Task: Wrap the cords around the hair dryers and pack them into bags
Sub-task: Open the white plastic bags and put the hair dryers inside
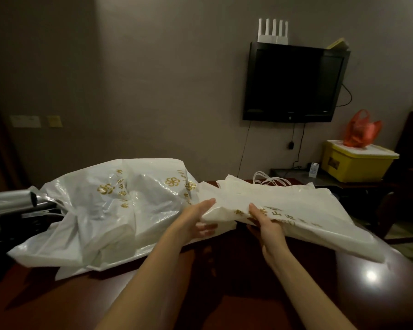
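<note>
Fingers of the left hand (202, 219) and right hand (264, 220) pinch a flat, crinkled white plastic bag (296, 210) with gold print, at centre frame above the glossy dark-brown desk (224, 282).

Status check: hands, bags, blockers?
Left hand and right hand both grip flat bag stack. Filled bags piled left. No dryer visible. Nothing blocking.

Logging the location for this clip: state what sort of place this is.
Probably a hotel room: a black flat-screen television mounted on the plain wall, a glossy dark wooden desk, and white plastic bags with gold printed logos.
</note>
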Action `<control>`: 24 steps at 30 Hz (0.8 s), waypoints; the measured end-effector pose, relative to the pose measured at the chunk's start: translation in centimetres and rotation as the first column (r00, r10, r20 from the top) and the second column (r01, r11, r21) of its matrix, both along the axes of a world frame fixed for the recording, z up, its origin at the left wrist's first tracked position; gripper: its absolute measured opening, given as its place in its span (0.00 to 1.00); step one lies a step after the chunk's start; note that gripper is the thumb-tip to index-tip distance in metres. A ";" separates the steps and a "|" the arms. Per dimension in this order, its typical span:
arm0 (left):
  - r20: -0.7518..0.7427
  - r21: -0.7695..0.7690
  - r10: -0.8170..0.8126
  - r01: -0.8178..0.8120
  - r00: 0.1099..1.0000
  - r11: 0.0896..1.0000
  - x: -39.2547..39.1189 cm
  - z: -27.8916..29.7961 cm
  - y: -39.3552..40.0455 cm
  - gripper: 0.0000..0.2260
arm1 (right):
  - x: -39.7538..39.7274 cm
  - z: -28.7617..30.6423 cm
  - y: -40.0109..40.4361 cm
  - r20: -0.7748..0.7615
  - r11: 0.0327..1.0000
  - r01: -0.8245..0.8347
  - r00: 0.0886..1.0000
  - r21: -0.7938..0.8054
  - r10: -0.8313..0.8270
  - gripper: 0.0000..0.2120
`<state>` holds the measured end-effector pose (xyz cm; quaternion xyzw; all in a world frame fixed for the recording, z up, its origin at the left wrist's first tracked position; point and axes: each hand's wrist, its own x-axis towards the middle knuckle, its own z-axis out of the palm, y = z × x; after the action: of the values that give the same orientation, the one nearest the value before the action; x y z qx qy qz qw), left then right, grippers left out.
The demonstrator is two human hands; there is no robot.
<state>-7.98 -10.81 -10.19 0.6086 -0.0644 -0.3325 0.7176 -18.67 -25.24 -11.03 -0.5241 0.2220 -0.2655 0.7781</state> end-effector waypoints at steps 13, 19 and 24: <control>0.199 -0.377 0.093 -0.011 0.976 0.926 1.5 5.6 5.5 0.13 | 1.4 7.2 2.9 0.218 0.811 -0.336 0.849 -0.478 0.481 0.05; 0.143 -0.294 0.244 -0.195 0.959 0.936 1.4 0.8 9.6 0.23 | 3.0 1.5 2.9 0.193 0.904 -0.425 0.891 0.037 0.411 0.22; 0.068 -0.040 0.177 -0.175 0.982 0.984 0.0 -2.6 11.1 0.27 | 4.1 1.5 4.6 0.254 0.913 -0.353 0.920 0.203 0.299 0.11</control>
<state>-7.94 0.31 -12.81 0.6112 -0.0416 -0.2447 0.7515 -14.58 -20.67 -9.50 -0.4217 0.0755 -0.1577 0.8897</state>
